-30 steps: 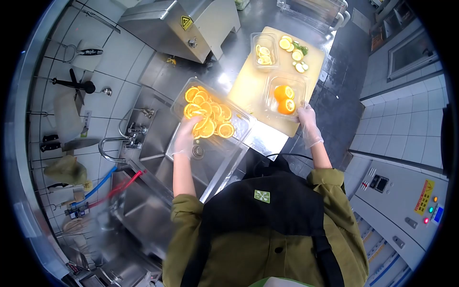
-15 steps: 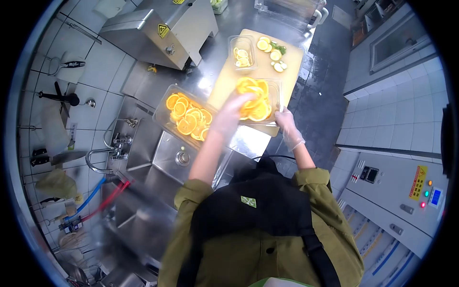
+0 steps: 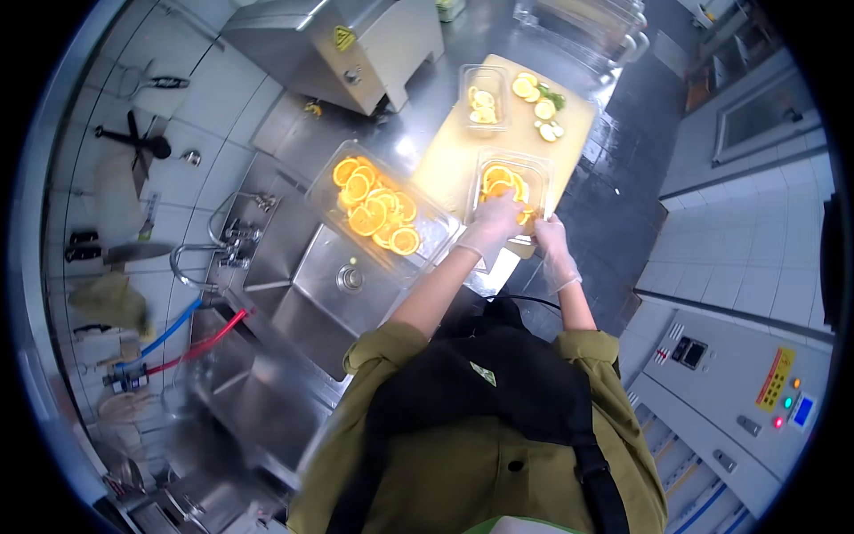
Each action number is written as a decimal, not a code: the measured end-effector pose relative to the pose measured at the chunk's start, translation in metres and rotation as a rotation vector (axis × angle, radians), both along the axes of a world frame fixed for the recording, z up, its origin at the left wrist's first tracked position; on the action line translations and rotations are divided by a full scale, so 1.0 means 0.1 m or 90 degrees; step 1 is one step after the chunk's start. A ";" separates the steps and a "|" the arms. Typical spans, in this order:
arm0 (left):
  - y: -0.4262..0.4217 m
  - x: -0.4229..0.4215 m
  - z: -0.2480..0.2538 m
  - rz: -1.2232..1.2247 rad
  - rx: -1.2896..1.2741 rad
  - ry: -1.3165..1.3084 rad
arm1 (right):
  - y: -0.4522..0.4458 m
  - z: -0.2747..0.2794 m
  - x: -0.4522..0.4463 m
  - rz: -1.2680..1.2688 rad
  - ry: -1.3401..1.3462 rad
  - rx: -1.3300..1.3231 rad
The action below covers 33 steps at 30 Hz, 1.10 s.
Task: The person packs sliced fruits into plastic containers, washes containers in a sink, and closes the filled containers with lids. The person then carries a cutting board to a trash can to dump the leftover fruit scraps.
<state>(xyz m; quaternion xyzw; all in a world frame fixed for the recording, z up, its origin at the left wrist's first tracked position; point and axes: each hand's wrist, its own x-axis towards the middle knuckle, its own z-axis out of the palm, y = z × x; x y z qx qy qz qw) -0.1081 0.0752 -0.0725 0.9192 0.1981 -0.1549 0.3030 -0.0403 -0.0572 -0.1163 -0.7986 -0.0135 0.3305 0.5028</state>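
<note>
My left hand (image 3: pixel 498 222), in a clear glove, reaches down into a small clear plastic container (image 3: pixel 543 169), its fingers around orange slices (image 3: pixel 500 178). Part of the slices and the fingertips are hidden by the hand. My right hand (image 3: pixel 553 245), also gloved, grips the near right edge of this container. The container sits on the near end of a pale cutting board (image 3: pixel 436 165). To the left, a larger clear container (image 3: pixel 433 233) holds many orange slices (image 3: pixel 366 216) and shows bare bottom at its near right end.
Farther up the board are a clear container (image 3: pixel 485 71) of lemon slices, and loose lemon slices (image 3: pixel 543 109) beside green herbs. A steel machine (image 3: pixel 356 53) stands behind. The sink (image 3: pixel 325 285) with its tap (image 3: pixel 191 258) lies left; knives (image 3: pixel 133 253) hang on the wall.
My left hand has gone down into the small container with the orange slices. Fewer slices lie in the larger container's near end. The view has shifted slightly.
</note>
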 end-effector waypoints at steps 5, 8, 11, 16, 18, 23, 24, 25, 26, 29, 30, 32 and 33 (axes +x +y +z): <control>0.36 -0.39 0.39 0.281 -0.193 -0.238 | -0.03 -0.11 0.05 0.014 0.005 0.014; 1.10 -0.80 0.52 0.522 -0.055 -0.145 | -0.03 -0.14 0.04 -0.001 0.000 0.018; 1.76 -1.24 0.10 0.582 0.115 -0.098 | -0.01 -0.08 0.02 -0.012 0.005 0.007; 2.04 -1.40 -0.15 0.461 0.110 -0.001 | -0.07 -0.29 0.03 -0.021 -0.006 0.042; 2.06 -1.43 -0.32 0.439 0.050 0.000 | -0.06 -0.30 0.03 -0.025 -0.002 0.052; 1.69 -1.27 -0.16 0.498 0.138 0.082 | -0.03 -0.22 0.02 -0.036 0.009 0.031; 1.68 -1.26 -0.19 0.500 0.149 0.093 | -0.04 -0.24 0.02 -0.039 0.003 0.024; 1.69 -1.27 -0.23 0.495 0.164 0.080 | -0.04 -0.25 0.01 -0.040 -0.004 0.016; 1.71 -1.29 -0.26 0.491 0.179 0.066 | -0.03 -0.26 0.01 -0.040 -0.010 0.010; 1.81 -1.36 -0.33 0.499 0.182 0.021 | -0.03 -0.21 0.00 -0.031 -0.016 0.007; 1.84 -1.37 -0.36 0.503 0.175 0.006 | -0.03 -0.19 -0.01 -0.033 -0.017 0.006; 1.91 -1.42 -0.54 0.487 0.203 -0.019 | -0.02 -0.17 -0.02 -0.033 -0.020 0.005; 1.95 -1.43 -0.63 0.479 0.217 -0.033 | -0.01 -0.15 -0.03 -0.041 -0.015 0.016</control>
